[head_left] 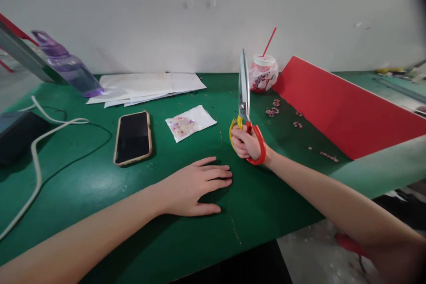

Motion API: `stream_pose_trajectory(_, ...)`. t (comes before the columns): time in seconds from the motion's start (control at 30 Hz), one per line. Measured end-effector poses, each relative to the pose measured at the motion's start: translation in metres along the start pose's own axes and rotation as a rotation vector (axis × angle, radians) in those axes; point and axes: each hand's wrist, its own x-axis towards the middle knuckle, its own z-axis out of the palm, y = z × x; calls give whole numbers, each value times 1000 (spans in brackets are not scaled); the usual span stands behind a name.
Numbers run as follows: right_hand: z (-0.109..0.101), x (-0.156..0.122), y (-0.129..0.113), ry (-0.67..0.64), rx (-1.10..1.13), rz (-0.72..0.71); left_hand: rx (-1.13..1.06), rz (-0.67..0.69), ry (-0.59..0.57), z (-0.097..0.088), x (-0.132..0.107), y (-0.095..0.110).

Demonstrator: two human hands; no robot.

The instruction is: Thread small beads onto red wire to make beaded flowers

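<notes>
My right hand [245, 143] is closed around the red and yellow handles of a pair of scissors [244, 97], whose blades stand upright and shut above the green table [100, 186]. My left hand [196, 186] lies flat on the table, fingers stretched out, holding nothing. A thin thread or wire [233, 222] runs across the table by its fingertips. A small clear bag of beads [190, 123] lies a little beyond the left hand. Small flower-shaped beads [273, 111] are scattered to the right of the scissors.
A phone [133, 137] lies face up at the left. Behind are white papers [149, 86], a tilted purple bottle [68, 66], a cup with a red straw [262, 73] and a slanted red board [346, 111]. A white cable [36, 155] and a dark box [15, 133] sit far left.
</notes>
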Motion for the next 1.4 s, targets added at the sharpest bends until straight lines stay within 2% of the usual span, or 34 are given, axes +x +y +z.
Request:
stream_pose_trajectory(0.37,-39,13,-10,128,-85,-43,66,-27,-38,1,-1,1)
stream_pose_trajectory(0.53,-46,3,-20,230,-77,-225,178,-74,17,5,0,6)
stream_pose_trajectory(0.67,-47,-2,-27,293,-66,-353,278,-155,56,12,5,22)
stream_pose_trajectory(0.87,-46,-1,-19,300,-98,-302,428,-374,39,24,20,54)
stream_pose_trajectory(0.97,-46,-1,-14,274,-109,-301,469,-442,8,25,27,63)
stream_pose_trajectory(1.03,-47,-2,-13,262,-116,-310,482,-462,26,21,27,64)
stream_pose_trajectory(1.17,-47,-6,-17,261,-111,-319,356,-383,109,0,6,58)
stream_pose_trajectory(1.3,-43,-10,-23,216,-94,-299,184,-221,73,-19,-25,42)
stream_pose_trajectory(1.4,-37,-13,-26,151,-53,-246,191,-169,-8,-19,-39,30)
